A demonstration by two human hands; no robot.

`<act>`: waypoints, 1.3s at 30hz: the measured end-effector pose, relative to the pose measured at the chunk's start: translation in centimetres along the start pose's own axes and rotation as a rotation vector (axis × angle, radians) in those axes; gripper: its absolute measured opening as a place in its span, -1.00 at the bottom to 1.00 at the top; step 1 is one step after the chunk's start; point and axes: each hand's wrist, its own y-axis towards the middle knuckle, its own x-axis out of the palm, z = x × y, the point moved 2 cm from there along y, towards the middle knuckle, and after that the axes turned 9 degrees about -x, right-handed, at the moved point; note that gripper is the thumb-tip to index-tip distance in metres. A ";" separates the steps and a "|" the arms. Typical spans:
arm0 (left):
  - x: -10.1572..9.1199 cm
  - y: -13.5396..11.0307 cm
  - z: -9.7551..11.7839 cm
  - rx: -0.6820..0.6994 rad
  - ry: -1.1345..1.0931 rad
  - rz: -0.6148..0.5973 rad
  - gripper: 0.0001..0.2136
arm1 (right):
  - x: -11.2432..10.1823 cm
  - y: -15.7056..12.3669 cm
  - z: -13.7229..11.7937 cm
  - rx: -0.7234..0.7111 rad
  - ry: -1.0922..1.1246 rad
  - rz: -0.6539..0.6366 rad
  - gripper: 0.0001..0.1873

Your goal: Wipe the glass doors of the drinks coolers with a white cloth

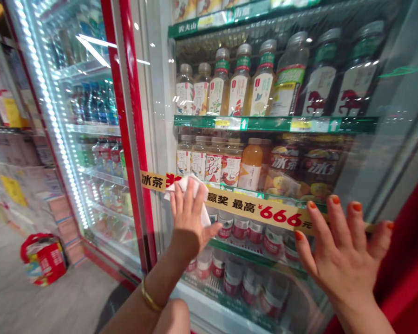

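Observation:
My left hand (pixel 190 215) presses a white cloth (pixel 187 185) flat against the glass door (pixel 160 116) of a drinks fridge, fingers stretched upward over the cloth. It lies on the left end of a yellow promotional strip (pixel 251 206) stuck across the glass. My right hand (pixel 341 246) rests flat on the same glass at the strip's right end, fingers spread, holding nothing. Behind the glass stand rows of bottled drinks (pixel 240 88) on green-edged shelves.
A second lit fridge with a red frame (pixel 125 116) stands to the left. A red and white bag (pixel 43 260) sits on the grey floor beside it. Stacked cartons (pixel 59 208) line the far left. A red panel (pixel 411 260) borders the right edge.

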 end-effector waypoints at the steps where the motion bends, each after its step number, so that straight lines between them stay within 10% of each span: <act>1: 0.2 -1.2 0.2 0.057 0.016 -0.031 -0.02 | 0.0 0.0 0.0 -0.002 -0.004 0.000 -0.23; 8: 0.2 0.7 -0.7 -0.361 -0.010 0.052 -0.15 | 0.3 0.3 0.0 -0.037 -0.048 0.013 -0.21; 12: 1.0 -0.2 5.6 -0.086 -0.027 0.024 -0.03 | 0.2 0.3 0.0 -0.037 -0.034 0.017 -0.22; 15: 1.6 -4.1 6.6 0.157 0.000 0.001 -0.05 | 0.1 0.3 -0.1 -0.030 -0.030 0.015 -0.22; 19: 1.3 -3.4 3.0 -0.093 -0.009 0.031 -0.18 | 0.2 0.4 -0.2 -0.027 -0.042 0.012 -0.19; 22: 1.0 0.5 4.4 -0.225 -0.076 0.068 -0.11 | 0.2 0.4 -0.1 -0.017 -0.053 0.007 -0.17; 26: 1.4 0.8 9.3 -0.014 -0.093 0.026 0.06 | 0.1 0.4 -0.1 -0.036 -0.048 0.008 -0.18; 29: 1.8 -2.2 8.8 0.206 -0.066 0.023 -0.03 | 0.0 0.6 -0.2 -0.051 -0.051 0.023 -0.19; 34: 1.1 1.3 3.5 -0.180 -0.152 0.086 0.00 | -0.1 1.0 -0.3 -0.038 -0.043 0.045 -0.20; 39: 0.5 4.7 9.3 0.004 -0.144 0.041 -0.12 | -0.3 1.1 -0.3 -0.030 -0.021 0.039 -0.21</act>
